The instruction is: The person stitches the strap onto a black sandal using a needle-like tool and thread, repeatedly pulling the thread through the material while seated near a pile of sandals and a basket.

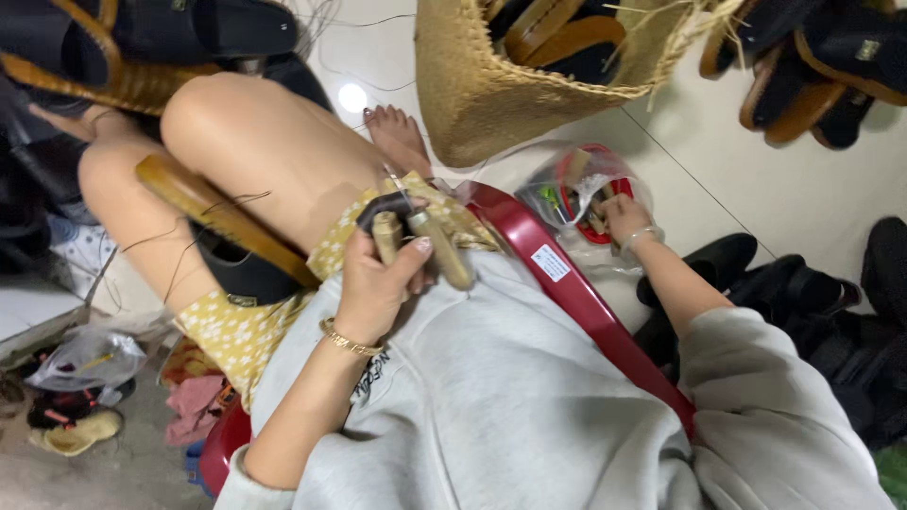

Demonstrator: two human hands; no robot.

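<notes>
My left hand (378, 283), with a gold bracelet on its wrist, is closed around two wooden-handled tools (430, 247) and a dark strap (383, 206) above my lap. One tool ends in a thin metal point. A sandal with a wooden sole (213, 215) lies across my bare thigh, with thin thread trailing from it. My right hand (625, 219) reaches out to the side into a clear plastic bag (576, 179) on the floor. The bag holds a red ring-shaped item and small tools. Its fingers are inside the bag, and I cannot tell what they grip.
I sit on a red plastic stool (576, 293). A woven straw basket (482, 94) full of sandals stands ahead. More sandals (812, 66) lie at the top right, with black shoes (756, 274) on the right. Another sandal (142, 47) is at the top left. A plastic bag (85, 359) and cloth lie at the lower left.
</notes>
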